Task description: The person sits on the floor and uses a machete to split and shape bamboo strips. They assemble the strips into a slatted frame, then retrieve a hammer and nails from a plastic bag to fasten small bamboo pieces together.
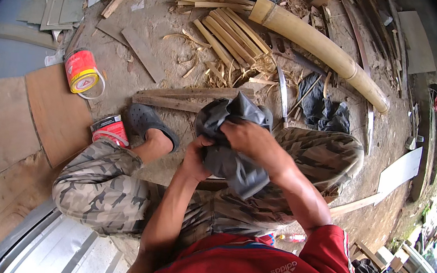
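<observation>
Above my lap I hold a crumpled black plastic bag in both hands. My left hand is closed on its left side, thumb toward the middle. My right hand grips the bag's upper middle, its fingers partly hidden in the folds. The bag hangs down below the right hand and bulges up above it. Whether anything is inside the bag does not show. Just beyond it lie wooden boards on the dirt floor, beside my dark clog.
A thick bamboo pole and bundled split bamboo strips lie ahead among shavings. A curved blade lies near another black plastic bag. Two red cans, one farther and one nearer, are on the left beside plywood sheets.
</observation>
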### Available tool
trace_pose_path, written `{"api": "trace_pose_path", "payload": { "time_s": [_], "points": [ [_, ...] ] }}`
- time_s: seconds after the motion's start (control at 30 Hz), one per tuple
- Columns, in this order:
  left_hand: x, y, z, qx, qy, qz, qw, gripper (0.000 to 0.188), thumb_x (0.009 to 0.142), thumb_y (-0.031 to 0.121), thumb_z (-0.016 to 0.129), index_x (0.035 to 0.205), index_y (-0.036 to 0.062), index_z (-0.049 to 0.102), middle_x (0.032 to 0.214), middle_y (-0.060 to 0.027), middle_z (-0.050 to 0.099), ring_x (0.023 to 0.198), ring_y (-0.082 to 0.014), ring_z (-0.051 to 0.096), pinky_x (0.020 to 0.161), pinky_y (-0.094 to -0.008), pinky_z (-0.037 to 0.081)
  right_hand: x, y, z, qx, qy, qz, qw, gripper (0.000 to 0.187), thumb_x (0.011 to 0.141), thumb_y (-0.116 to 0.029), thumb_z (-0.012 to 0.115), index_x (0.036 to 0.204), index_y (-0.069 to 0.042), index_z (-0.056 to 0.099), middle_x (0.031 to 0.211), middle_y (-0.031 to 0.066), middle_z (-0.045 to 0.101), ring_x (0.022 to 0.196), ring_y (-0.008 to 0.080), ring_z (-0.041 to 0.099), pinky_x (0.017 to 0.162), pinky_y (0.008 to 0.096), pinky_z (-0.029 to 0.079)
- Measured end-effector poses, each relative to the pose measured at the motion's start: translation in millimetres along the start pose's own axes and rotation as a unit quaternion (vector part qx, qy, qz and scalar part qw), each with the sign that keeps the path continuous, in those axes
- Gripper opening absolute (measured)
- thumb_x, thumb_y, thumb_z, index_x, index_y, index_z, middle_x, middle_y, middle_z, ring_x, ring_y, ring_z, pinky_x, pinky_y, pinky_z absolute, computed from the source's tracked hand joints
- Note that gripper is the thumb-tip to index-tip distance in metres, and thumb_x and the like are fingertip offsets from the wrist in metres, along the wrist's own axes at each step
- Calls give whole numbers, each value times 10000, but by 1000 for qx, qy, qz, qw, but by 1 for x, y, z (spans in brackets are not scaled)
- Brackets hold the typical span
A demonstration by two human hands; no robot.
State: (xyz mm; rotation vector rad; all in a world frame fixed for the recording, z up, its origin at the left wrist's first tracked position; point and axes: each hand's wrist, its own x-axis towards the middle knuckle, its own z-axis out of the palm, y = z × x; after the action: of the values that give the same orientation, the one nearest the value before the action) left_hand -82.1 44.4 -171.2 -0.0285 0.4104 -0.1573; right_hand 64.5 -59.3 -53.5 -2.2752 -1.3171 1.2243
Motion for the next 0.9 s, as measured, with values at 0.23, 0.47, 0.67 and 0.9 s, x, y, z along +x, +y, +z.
{"api": "trace_pose_path", "payload": {
  "time_s": [0.23, 0.47, 0.67, 0.9],
  "points": [
    [-13, 4, 10, 4, -105, 131, 986, 576, 853, 248, 531, 1370, 1, 471, 1352, -163, 549, 1221, -315, 550, 1063, -470, 423, -72, -26, -52, 61, 118, -164, 978, 561, 657, -48, 663, 1205, 25, 563, 997, 235, 641, 963, 383, 628, 847, 453, 493],
    [-15, 12, -6, -64, -208, 217, 952, 577, 931, 381, 444, 1400, 46, 454, 1395, -148, 514, 1275, -323, 499, 1088, -486, 385, -88, -48, -31, 76, 107, -317, 939, 194, 782, -103, 629, 942, 6, 636, 982, 171, 638, 980, 349, 617, 827, 437, 516],
    [-19, 12, -10, -101, -237, 261, 930, 585, 945, 426, 417, 1405, 66, 455, 1411, -140, 501, 1297, -326, 476, 1090, -494, 378, -73, -47, -27, 74, 0, -241, 968, 155, 853, -121, 603, 961, -11, 613, 1027, 182, 591, 929, 353, 613, 760, 419, 528],
    [-14, 15, 57, -25, -142, 194, 970, 600, 892, 418, 490, 1373, 59, 490, 1406, -149, 505, 1295, -344, 476, 1095, -504, 370, -50, -37, -26, 76, 269, -78, 957, 457, 792, -42, 677, 1227, -10, 542, 1133, 184, 588, 997, 399, 615, 784, 450, 533]
  ]
}}
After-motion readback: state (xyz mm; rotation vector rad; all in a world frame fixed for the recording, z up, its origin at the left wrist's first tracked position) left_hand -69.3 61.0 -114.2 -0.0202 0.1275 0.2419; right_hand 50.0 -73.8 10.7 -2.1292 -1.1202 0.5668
